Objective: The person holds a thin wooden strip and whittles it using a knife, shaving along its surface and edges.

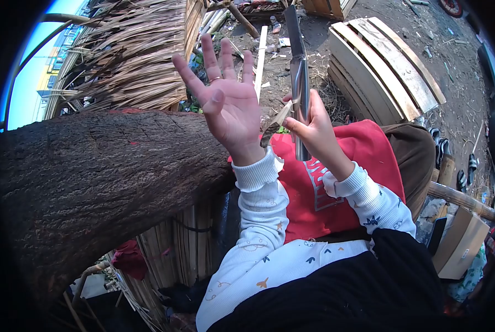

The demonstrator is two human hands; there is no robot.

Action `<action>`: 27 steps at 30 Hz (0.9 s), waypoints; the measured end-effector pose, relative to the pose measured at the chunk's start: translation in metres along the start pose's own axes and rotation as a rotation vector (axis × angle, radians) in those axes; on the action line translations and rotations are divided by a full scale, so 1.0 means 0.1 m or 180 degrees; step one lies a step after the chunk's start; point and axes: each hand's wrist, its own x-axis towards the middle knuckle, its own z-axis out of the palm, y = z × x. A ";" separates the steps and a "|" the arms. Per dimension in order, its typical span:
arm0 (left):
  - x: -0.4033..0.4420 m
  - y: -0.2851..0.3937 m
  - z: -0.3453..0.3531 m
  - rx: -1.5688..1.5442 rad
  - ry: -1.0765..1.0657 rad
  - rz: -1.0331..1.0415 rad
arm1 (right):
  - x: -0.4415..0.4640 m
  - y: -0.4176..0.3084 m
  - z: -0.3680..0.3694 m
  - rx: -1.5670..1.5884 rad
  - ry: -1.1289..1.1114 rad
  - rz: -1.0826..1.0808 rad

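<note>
My left hand (231, 105) is raised with its palm toward me and fingers spread; it holds nothing. A ring sits on one of its fingers. My right hand (316, 130) is wrapped round the shiny metal tube handle of a long knife (295, 39), held upright with its dark, narrow blade pointing up. A pale, dry strip (282, 115), perhaps leaf or wood, shows between the right thumb and the handle. Below both hands, a red cloth with light printing (347, 166) lies over my lap.
A thick tree trunk (109, 171) runs along my left, close to the left forearm. Stacked dried-leaf panels (131, 61) stand behind it. Wooden slat panels (383, 66) lie ahead right. At the right are sandals (441, 146), a bamboo pole (468, 202) and a cardboard box (460, 243).
</note>
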 end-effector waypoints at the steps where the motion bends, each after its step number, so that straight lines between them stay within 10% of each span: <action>1: 0.00 0.03 0.05 0.0301 -0.0145 0.0117 | 0.00 -0.02 0.00 0.0045 -0.0013 0.0017; 7: -0.05 0.55 0.09 0.3372 -0.1899 0.0611 | 0.00 -0.07 0.00 0.0233 -0.0003 -0.0103; 20: -0.22 0.43 0.39 0.4694 -0.0366 0.1647 | 0.02 -0.40 -0.10 -0.0720 0.0166 -0.0287; 27: -0.04 0.53 -0.04 0.3632 0.1285 0.1378 | -0.17 -0.73 -0.07 0.0019 0.0032 -0.0756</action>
